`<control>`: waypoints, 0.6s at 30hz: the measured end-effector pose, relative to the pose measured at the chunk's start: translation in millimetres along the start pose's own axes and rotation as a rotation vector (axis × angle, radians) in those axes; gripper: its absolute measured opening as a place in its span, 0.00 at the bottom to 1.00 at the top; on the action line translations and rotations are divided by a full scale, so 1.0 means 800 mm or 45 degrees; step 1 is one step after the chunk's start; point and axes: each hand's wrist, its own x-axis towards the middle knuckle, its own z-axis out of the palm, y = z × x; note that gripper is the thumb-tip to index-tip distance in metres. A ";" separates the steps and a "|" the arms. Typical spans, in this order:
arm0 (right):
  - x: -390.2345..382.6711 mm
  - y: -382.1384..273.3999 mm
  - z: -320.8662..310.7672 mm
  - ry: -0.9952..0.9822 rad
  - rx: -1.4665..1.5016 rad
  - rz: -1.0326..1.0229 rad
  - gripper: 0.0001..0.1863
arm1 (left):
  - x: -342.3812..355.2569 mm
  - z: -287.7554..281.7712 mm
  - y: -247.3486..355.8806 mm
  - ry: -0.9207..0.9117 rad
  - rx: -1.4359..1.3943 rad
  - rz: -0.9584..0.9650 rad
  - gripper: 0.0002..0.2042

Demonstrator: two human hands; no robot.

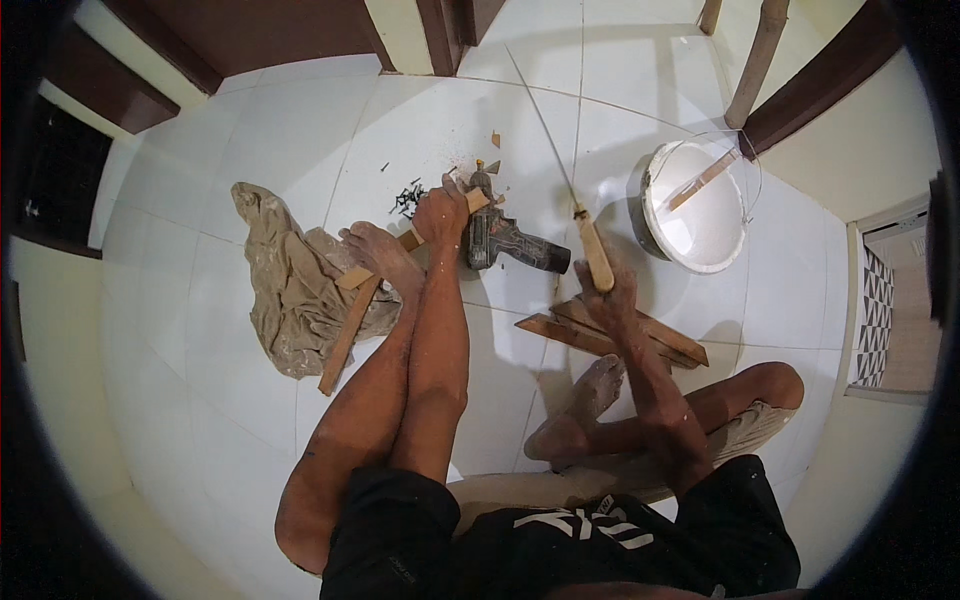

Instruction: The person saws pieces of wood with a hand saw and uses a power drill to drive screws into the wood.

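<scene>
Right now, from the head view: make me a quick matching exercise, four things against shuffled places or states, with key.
1. Drill
2. Long-bladed tool
3. Bucket
4. Cloth

A. Crumpled, brownish-grey
B. Held in the right hand
C. White inside, far right of the cloth
D. Between the left hand and right hand

Pairs: 1-D, 2-B, 3-C, 4-A

tbh the white tile floor [225, 340] is kinda messy: crumpled tan cloth [285, 265] on the L, dark screws [408, 198] in a pile, cordless drill [492, 242] approx mid, wood strips [565, 332] + bucket [722, 215] on the R, sm wood scraps [495, 140] up top.
</scene>
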 end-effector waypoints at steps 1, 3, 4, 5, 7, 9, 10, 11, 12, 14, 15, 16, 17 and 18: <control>-0.003 -0.013 0.006 -0.006 -0.007 0.000 0.29 | 0.003 0.000 0.002 -0.004 -0.005 -0.006 0.29; -0.010 -0.039 0.015 -0.007 0.343 0.045 0.28 | 0.004 0.004 0.002 0.007 0.003 -0.041 0.30; -0.013 -0.051 0.013 -0.014 0.338 0.049 0.28 | 0.001 0.006 0.003 0.008 0.023 -0.030 0.30; -0.017 -0.064 0.012 -0.089 0.398 0.181 0.28 | 0.002 0.008 0.000 0.006 0.023 -0.040 0.30; -0.028 -0.072 0.017 -0.169 0.451 0.317 0.28 | 0.003 0.009 -0.001 -0.035 0.009 -0.042 0.29; -0.044 -0.069 0.026 -0.083 0.193 -0.003 0.27 | 0.006 0.006 -0.001 -0.102 0.012 -0.056 0.29; -0.050 -0.060 0.031 -0.177 0.332 0.098 0.28 | 0.007 0.006 -0.003 -0.113 0.012 -0.044 0.29; -0.056 -0.052 0.033 -0.187 0.328 0.099 0.28 | 0.007 0.007 -0.005 -0.124 0.013 -0.031 0.29; -0.062 -0.047 0.034 -0.189 0.293 0.098 0.27 | 0.006 0.009 -0.005 -0.126 0.011 -0.041 0.29; -0.064 -0.044 0.036 -0.195 0.259 0.100 0.27 | 0.004 0.009 -0.002 -0.108 0.072 -0.040 0.28; -0.064 -0.044 0.035 -0.186 0.284 0.151 0.27 | 0.005 0.007 -0.002 -0.110 0.072 -0.045 0.28; -0.065 -0.044 0.034 -0.177 0.308 0.204 0.27 | 0.005 0.007 -0.003 -0.106 0.064 -0.041 0.28; -0.066 -0.042 0.033 -0.180 0.308 0.208 0.27 | 0.005 0.006 -0.003 -0.102 0.056 -0.035 0.28; -0.067 -0.039 0.032 -0.167 0.272 0.179 0.26 | 0.006 0.007 -0.001 -0.105 0.057 -0.038 0.28</control>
